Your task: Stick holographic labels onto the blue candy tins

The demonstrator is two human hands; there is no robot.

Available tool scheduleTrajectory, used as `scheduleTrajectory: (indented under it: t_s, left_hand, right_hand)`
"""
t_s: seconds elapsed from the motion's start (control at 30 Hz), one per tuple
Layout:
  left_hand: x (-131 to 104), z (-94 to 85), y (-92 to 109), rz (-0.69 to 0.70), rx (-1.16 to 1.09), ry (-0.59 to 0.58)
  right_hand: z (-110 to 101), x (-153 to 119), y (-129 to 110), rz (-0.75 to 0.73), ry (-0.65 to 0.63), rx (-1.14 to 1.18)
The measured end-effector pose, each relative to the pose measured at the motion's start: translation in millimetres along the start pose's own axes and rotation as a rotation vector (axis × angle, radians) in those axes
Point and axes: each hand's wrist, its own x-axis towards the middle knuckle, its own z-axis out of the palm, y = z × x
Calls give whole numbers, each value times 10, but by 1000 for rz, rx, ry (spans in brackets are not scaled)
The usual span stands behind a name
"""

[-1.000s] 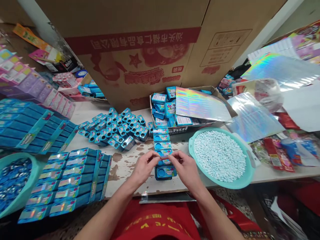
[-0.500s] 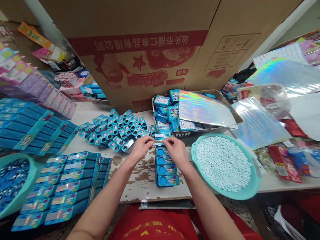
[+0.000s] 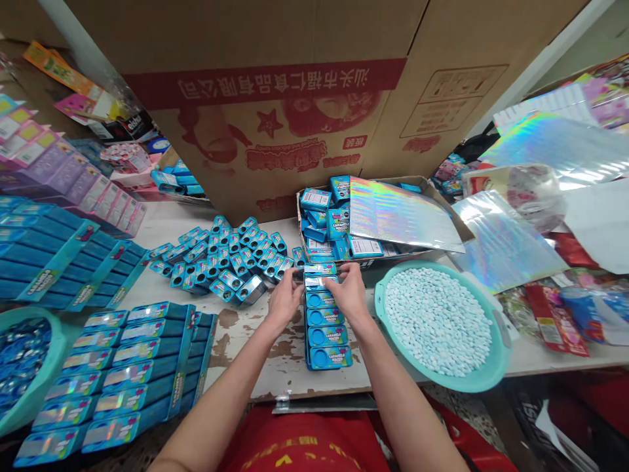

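Note:
A row of blue candy boxes (image 3: 327,337) lies on the worn white table, running away from me. Several near ones show a round recess beside the printed lettering. Toward the far end, a shiny silver strip (image 3: 317,282) covers the recess of one box. My right hand (image 3: 351,295) is at the right side of the row, its thumb touching that covered box and its fingers spread. On the left side of the row, my left hand (image 3: 285,298) rests against the far boxes with fingers apart. Some fingertips are hidden.
Loose blue boxes with dark round holes (image 3: 236,252) pile up at the left. An open carton (image 3: 466,229) of boxes bears a holographic sheet (image 3: 403,219). A turquoise basin (image 3: 381,308) of pale candies stands right. Stacked packs (image 3: 140,373) lie left; a large cardboard box (image 3: 295,39) stands behind.
The silver strip that both hands were pinching above the row now lies on a box. My left hand has let go and moved down-left; my right hand has opened out.

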Motion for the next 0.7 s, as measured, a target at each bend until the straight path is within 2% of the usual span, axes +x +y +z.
scheduleTrajectory:
  t_s: [0.1, 0.2, 0.27, 0.33, 0.37, 0.43, 0.5, 0.53, 0.6, 0.67, 0.7]
  left_hand:
    - [-98, 80, -26, 137, 70, 78]
    - [-230, 126, -61, 232, 189, -21]
    - [-346, 105, -123, 153, 401, -106]
    - [-497, 39, -209, 12, 612, -173]
    - [-589, -2, -247, -42, 672, -246]
    - [-804, -67, -280, -55, 651, -517]
    - [-1037, -58, -222, 67, 445, -819]
    - [-1144, -11, -159, 158, 322, -908]
    - [-1306, 175, -7, 328, 155, -952]
    - [-1374, 451, 115, 437, 173, -967]
    - [-1374, 600, 145, 450, 236, -992]
  right_hand:
    - [46, 26, 51, 25, -50, 46]
    - [77, 49, 55, 8, -77, 49]
    - [15, 30, 102, -6, -74, 139]
    - [-145, -74, 228, -10, -27, 269]
    - [-257, -170, 323, -10, 6, 313]
    - [-507, -449, 563, -7, 63, 321]
    - [-734, -797, 838, 14, 60, 266]
    - [-821, -974, 975, 35, 63, 232]
    - [-924, -1292, 1221, 105, 89, 168]
    - [-937, -1535, 1408, 147, 103, 117]
    - [-917, -1628, 1478, 141, 104, 96]
